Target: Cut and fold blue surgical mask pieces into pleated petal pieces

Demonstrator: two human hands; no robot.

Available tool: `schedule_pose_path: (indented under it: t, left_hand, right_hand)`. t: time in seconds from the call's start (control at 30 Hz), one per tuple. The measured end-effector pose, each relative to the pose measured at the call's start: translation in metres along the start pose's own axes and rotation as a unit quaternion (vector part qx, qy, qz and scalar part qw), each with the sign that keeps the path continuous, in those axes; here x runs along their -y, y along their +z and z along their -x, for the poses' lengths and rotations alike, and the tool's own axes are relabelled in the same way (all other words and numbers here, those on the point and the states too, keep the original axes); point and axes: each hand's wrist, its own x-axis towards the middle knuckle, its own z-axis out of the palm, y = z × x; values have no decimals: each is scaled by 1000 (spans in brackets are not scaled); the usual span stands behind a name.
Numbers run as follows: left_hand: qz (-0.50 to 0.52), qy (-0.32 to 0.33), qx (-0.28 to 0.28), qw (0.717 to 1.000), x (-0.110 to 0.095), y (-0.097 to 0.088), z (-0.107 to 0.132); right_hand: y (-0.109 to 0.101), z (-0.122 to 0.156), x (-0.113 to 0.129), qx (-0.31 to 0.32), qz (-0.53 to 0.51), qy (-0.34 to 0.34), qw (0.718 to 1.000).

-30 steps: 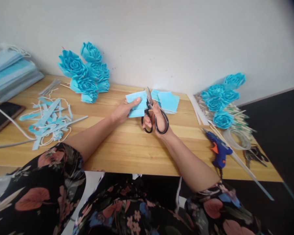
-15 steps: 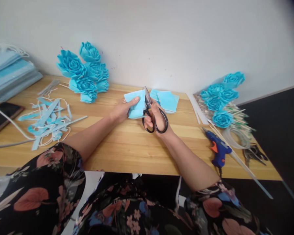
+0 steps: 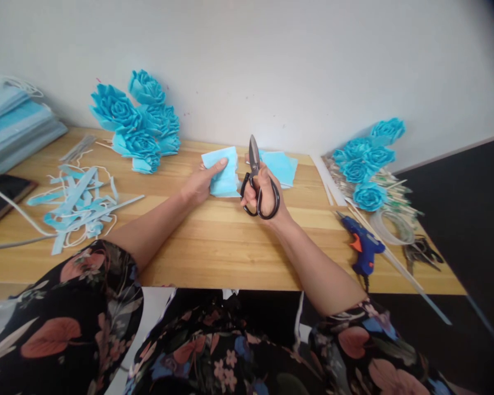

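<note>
The blue sheet [image 3: 223,176], pinched in the left hand [image 3: 198,185] over the table [image 3: 214,241], looks light, soft and floppy; best held near its edge. Just beside it, the right hand [image 3: 267,198] grips upright scissors [image 3: 254,160], blades together.

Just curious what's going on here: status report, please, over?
Left hand pinches blue piece. Right hand holds scissors, blades shut, tips up, beside the piece. Blue squares stacked behind, not in the way.
</note>
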Motion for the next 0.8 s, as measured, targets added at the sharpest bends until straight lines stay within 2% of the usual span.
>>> schedule_pose_path:
  t: [0.13, 0.2, 0.23, 0.27, 0.3, 0.37, 0.4, 0.47, 0.53, 0.6, 0.67, 0.73, 0.8]
  left_hand:
    - [10, 4, -35, 999, 3, -3, -5]
    - [11, 2, -43, 999, 2, -2, -4]
    - [11, 2, -42, 999, 1, -1, -3]
    - [11, 2, -41, 999, 1, 0, -1]
    - [10, 3, -38, 999, -1, 2, 0]
    - [9, 9, -38, 999, -3, 6, 3]
    - [6, 10, -41, 999, -5, 8, 4]
    - [-4, 10, -50, 999, -7, 11, 6]
    - [-28, 10, -49, 998, -7, 13, 8]
    - [-65, 16, -32, 997, -7, 15, 10]
    - [-105, 24, -8, 994, -8, 18, 13]
    - [-135, 28, 17, 990, -9, 21, 17]
    - [-154, 30, 37, 987, -10, 24, 20]
  right_hand:
    - [-12, -5, 14, 11, 62, -36, 997]
    - [-23, -5, 24, 21, 167, -58, 984]
    - [-29, -3, 29, 23, 243, -59, 968]
    - [-36, 0, 33, 25, 334, -53, 941]
    - [-44, 5, 37, 26, 432, -42, 900]
    - [-63, 18, 43, 38, 598, -24, 800]
    - [-74, 25, 45, 55, 644, -28, 763]
    - [-96, 39, 49, 96, 685, -21, 721]
    - [-111, 48, 58, 120, 697, -13, 707]
    - [-112, 50, 72, 89, 712, -36, 696]
    - [-98, 44, 86, 72, 709, -75, 698]
    - [-72, 32, 93, 71, 675, -119, 724]
    - [-43, 16, 90, 97, 629, -161, 754]
